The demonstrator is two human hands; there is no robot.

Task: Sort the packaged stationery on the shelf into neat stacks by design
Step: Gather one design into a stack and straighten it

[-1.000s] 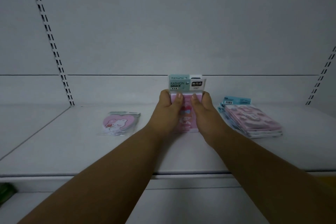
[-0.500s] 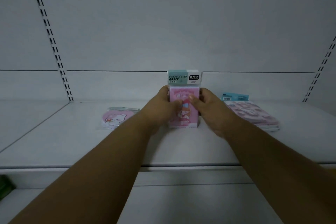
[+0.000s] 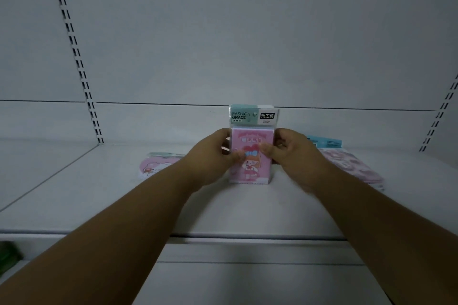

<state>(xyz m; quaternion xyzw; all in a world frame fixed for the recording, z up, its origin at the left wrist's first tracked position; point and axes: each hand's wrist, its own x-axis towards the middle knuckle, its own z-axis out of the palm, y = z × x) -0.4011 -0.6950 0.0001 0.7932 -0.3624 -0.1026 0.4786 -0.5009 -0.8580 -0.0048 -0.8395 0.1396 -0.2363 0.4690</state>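
A bundle of pink packets [image 3: 250, 171] with a cartoon girl and a green "FASHION GRACE" header stands upright on the white shelf [image 3: 99, 195], its bottom edge on the surface. My left hand [image 3: 210, 156] grips its left side and my right hand [image 3: 295, 153] grips its right side, thumbs on the front. A pink heart-shaped packet [image 3: 155, 166] lies flat to the left, partly hidden by my left forearm. To the right lies a stack of pink packets with blue headers [image 3: 352, 163].
The shelf's back wall [image 3: 223, 32] rises right behind the packets, with slotted uprights [image 3: 76, 62] at left and far right. A lower shelf [image 3: 247, 280] shows below the front edge, with something green [image 3: 7, 255] at its far left.
My hands have shifted from covering the front of the pink bundle to holding its two sides, so the girl design now shows fully. The view has risen slightly.
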